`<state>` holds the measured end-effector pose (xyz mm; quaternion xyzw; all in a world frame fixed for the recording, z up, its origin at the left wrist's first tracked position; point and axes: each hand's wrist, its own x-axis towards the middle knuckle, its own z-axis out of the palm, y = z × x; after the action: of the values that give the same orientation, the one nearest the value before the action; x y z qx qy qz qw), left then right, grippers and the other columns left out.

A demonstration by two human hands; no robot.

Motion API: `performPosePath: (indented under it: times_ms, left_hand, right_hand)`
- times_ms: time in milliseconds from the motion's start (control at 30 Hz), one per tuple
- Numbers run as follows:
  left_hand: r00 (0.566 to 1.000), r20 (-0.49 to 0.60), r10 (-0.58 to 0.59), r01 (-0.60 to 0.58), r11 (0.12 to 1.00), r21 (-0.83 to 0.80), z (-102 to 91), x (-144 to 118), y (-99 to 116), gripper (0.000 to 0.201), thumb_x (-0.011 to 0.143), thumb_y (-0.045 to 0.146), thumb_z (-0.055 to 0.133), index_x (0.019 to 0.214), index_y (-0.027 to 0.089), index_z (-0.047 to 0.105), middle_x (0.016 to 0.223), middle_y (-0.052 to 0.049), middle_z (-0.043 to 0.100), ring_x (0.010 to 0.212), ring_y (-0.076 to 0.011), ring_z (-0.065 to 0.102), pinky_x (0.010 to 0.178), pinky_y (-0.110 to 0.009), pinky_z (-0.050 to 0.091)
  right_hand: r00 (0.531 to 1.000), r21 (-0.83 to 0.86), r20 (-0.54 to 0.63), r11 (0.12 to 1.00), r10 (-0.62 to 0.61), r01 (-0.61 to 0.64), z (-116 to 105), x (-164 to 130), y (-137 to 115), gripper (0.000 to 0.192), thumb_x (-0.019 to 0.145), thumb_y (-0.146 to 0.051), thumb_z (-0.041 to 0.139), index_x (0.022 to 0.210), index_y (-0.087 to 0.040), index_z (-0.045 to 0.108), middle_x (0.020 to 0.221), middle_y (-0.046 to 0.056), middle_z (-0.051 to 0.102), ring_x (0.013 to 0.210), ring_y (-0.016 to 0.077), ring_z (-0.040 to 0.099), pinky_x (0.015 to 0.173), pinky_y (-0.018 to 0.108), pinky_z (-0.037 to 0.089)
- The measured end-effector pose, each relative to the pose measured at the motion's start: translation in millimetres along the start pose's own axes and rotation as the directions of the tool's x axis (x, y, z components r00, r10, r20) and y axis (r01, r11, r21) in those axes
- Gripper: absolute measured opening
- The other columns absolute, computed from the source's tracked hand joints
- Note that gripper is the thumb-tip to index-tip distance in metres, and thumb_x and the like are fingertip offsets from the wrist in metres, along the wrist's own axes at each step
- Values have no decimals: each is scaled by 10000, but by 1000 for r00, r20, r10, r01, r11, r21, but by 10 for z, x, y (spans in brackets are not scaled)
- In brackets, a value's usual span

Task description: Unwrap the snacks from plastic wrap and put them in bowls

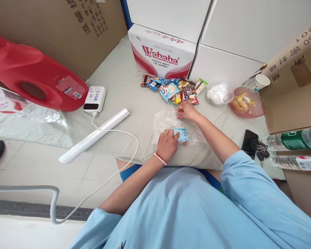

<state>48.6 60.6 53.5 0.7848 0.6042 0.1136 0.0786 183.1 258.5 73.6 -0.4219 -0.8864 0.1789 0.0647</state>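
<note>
Resting on the bed, the left hand has its fingers pressed together on a blue snack packet, which lies on a clear plastic bag. The packet's long axis runs left to right, just right of this hand. Farther right and beyond, the right hand pinches a small red packet, near the snack pile.

A pale-sheeted bed carries everything. Under the hands lies a clear plastic bag; just beyond them a heap of snack packets against a Wahaha carton. Left sits a power bank, right a phone.
</note>
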Motion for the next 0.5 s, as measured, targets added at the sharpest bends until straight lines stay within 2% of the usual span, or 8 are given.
performPosePath:
  times_ms: [67,133,233,300,367,500]
  left_hand:
    - [1000,4,3,-3,1000,-6,0,-17,-9,355,1030,232,469,1317,224,677,1021,-130,646,1080,-308,553,826,-424,419]
    - [1000,4,11,-11,1000,-21,11,-29,-8,351,1031,228,473,1320,232,673,1014,-127,653,1106,-306,557,836,-417,424]
    - [1000,-7,14,-14,999,-45,49,-33,-12,340,1035,213,462,1292,229,684,998,-123,671,1133,-304,571,844,-414,438]
    - [1000,-17,6,-7,998,-64,91,-28,-32,306,1030,198,463,1181,208,729,992,-125,687,1128,-303,590,858,-415,453]
    - [999,-34,-1,-3,994,-105,149,-21,-70,271,1017,196,488,1071,195,754,1005,-131,707,1111,-297,614,878,-413,472]
    - [992,-122,-42,3,953,-302,274,-45,-189,237,982,212,549,1079,228,764,1047,-116,751,1042,-271,664,916,-418,510]
  right_hand:
    - [1000,49,-4,998,-31,31,-88,-105,-36,139,889,-192,598,901,-160,733,886,71,691,909,230,560,911,362,398]
    - [990,47,-38,990,-134,136,-179,-312,-129,168,941,-198,549,943,-171,714,888,71,685,878,225,545,867,347,396]
    - [946,-75,-49,946,-320,316,-227,-736,-341,227,1019,-251,490,970,-190,703,923,93,651,906,239,507,825,344,379]
    - [924,-160,9,912,-381,378,-166,-1013,-478,258,1046,-256,464,965,-196,702,907,96,624,905,239,480,764,332,355]
    - [918,-191,67,898,-390,395,-42,-1226,-573,276,1060,-234,443,962,-199,699,895,89,615,880,231,460,710,324,325]
    - [942,-146,101,932,-321,333,240,-1411,-629,274,1064,-237,451,945,-205,695,994,74,628,860,208,458,680,310,293]
